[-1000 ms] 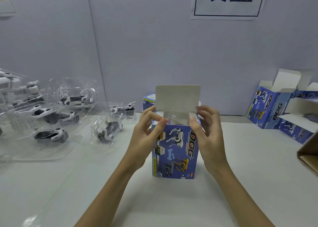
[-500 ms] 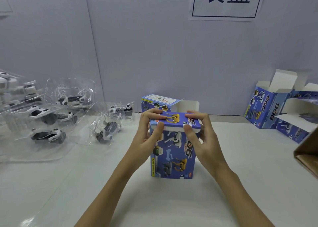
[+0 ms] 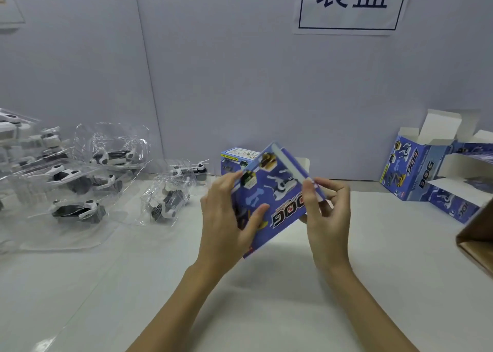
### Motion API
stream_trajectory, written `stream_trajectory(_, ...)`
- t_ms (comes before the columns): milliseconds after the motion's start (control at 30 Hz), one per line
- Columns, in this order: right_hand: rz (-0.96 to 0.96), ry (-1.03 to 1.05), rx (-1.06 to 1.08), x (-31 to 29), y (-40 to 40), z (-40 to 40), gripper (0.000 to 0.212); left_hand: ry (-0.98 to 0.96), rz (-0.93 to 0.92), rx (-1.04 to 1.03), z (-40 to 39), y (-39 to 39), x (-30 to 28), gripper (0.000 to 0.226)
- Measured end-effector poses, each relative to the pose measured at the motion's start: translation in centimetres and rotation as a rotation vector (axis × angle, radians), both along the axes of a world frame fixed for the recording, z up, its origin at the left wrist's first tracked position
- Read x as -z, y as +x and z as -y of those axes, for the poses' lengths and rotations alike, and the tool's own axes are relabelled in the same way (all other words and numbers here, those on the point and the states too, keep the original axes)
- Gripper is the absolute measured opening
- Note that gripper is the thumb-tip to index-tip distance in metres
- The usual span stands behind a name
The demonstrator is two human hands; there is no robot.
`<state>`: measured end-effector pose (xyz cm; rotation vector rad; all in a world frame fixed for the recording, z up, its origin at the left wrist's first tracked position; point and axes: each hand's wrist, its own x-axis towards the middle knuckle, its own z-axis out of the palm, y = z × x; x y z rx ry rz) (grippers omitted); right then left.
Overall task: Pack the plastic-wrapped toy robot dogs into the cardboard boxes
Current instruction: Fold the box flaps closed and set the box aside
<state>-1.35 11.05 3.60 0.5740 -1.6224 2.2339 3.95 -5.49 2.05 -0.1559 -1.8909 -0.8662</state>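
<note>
Viewing from the head camera: a closed blue box (image 3: 274,199) printed "DOG" is held tilted above the white desk (image 3: 266,311), clear of its surface. The left hand (image 3: 226,218) has its grip closed round the box's left side, thumb across the printed face. The right hand (image 3: 326,213) pinches the box's upper right edge between thumb and fingers, so its grip is also closed on the box. Whether a toy is inside cannot be told.

Plastic-wrapped toy robot dogs (image 3: 77,178) lie in a loose group at the left of the desk, well apart from the hands; one wrapped dog (image 3: 168,205) lies nearest, just left of the left hand. Another closed box (image 3: 234,159) stands behind the held one, near the wall. Open empty boxes (image 3: 426,170) with raised flaps stand at the right rear. A brown carton corner (image 3: 477,237) shows at the right edge. A paper sign (image 3: 349,2) hangs on the wall.
</note>
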Motion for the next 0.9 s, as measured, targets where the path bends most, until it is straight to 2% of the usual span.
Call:
stream_trajectory(67, 0.042, -0.039, -0.066, 0.1, 0.1, 0.1, 0.031, -0.267, 0.006, -0.149, 0.4, 0.3, 0.0, 0.093)
stream_trajectory(133, 0.039, 0.018, -0.142, 0.2, 0.3, 0.5, 0.046, -0.346, 0.049, -0.193, 0.4, 0.5, -0.1, 0.117)
stream_trajectory(167, 0.037, 0.058, -0.181, 0.3, 0.5, 0.7, 0.051, -0.343, 0.069, -0.189, 0.4, 0.5, -0.1, 0.122)
stream_trajectory(267, 0.006, 0.156, -0.273, 0.6, 0.5, 1.0, 0.042, -0.333, 0.089, -0.158, 0.9, 0.7, -0.2, 0.117)
stream_trajectory(367, -0.044, 0.271, -0.348, 0.5, 0.3, 0.5, 0.048, -0.453, 0.076, -0.132, 2.8, 0.7, -0.3, 0.111)
stream_trajectory(500, -0.09, 0.395, -0.332, 0.6, 0.6, 0.7, 0.045, -0.478, 0.116, -0.075, 4.1, 0.6, -0.2, 0.111)
stream_trajectory(667, -0.054, 0.325, -0.321, 1.0, 0.7, 1.1, 0.034, -0.54, 0.146, -0.102, 3.1, 0.6, 0.0, 0.112)
stream_trajectory(900, -0.068, 0.338, -0.327, 1.0, 0.6, 1.0, 0.052, -0.525, 0.117, -0.194, 1.1, 0.5, 0.2, 0.109)
